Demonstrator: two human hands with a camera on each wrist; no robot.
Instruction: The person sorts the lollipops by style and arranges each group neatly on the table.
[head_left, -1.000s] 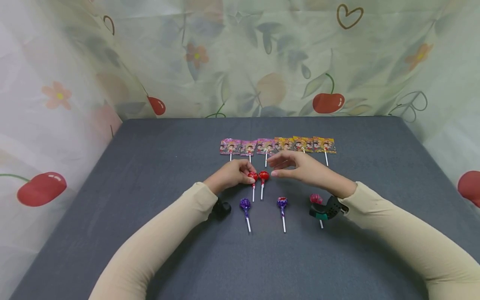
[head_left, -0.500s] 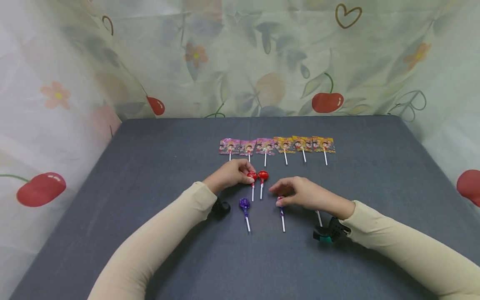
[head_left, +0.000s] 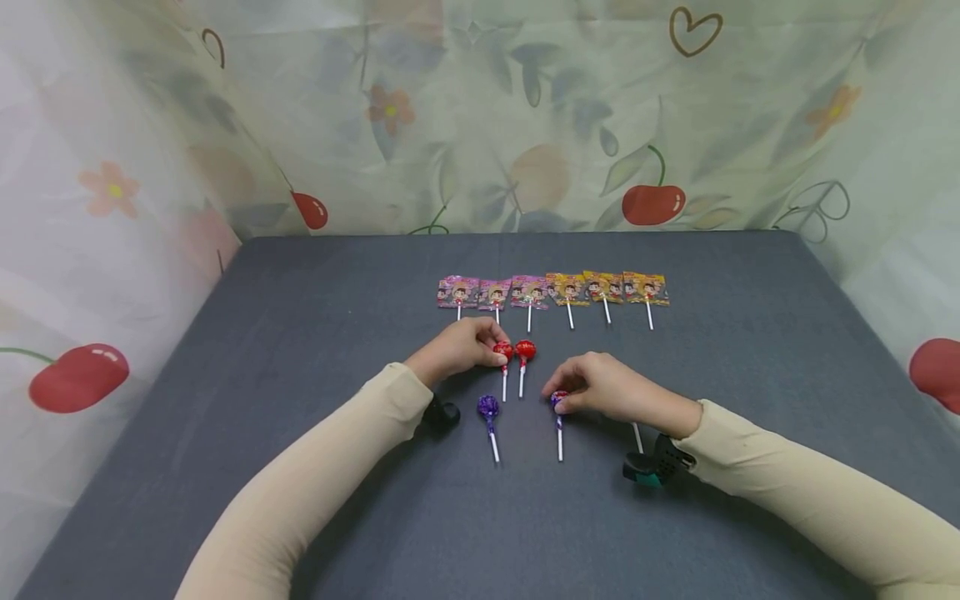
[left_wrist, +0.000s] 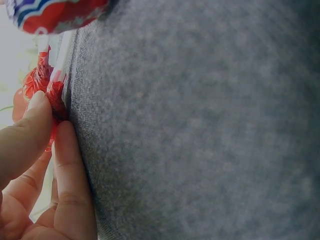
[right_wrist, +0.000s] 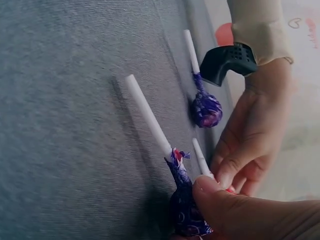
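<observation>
My left hand [head_left: 463, 347] pinches the head of a red-wrapped lollipop [head_left: 503, 350] between thumb and fingers, its white stick pointing toward me. Just right of it lies a second red lollipop [head_left: 526, 350]. My right hand [head_left: 613, 388] pinches a purple-wrapped lollipop [head_left: 559, 433] at its head; the right wrist view shows the thumb [right_wrist: 212, 192] against the wrapper, with the fingers opposite out of sight. Another purple lollipop [head_left: 488, 407] lies nearer me, between the hands. Under my right wrist only the white stick [head_left: 637, 438] of one more lollipop shows.
A row of flat-packed lollipops runs across the back, pink packets [head_left: 530, 290] on the left and yellow packets [head_left: 645, 288] on the right. They lie on a dark grey table [head_left: 337, 292]. A patterned curtain [head_left: 480, 117] stands behind it.
My right hand has come toward me from beside the red lollipops to the right-hand purple lollipop and taken hold of it, shifting it slightly left. My left hand stays on its red lollipop.
</observation>
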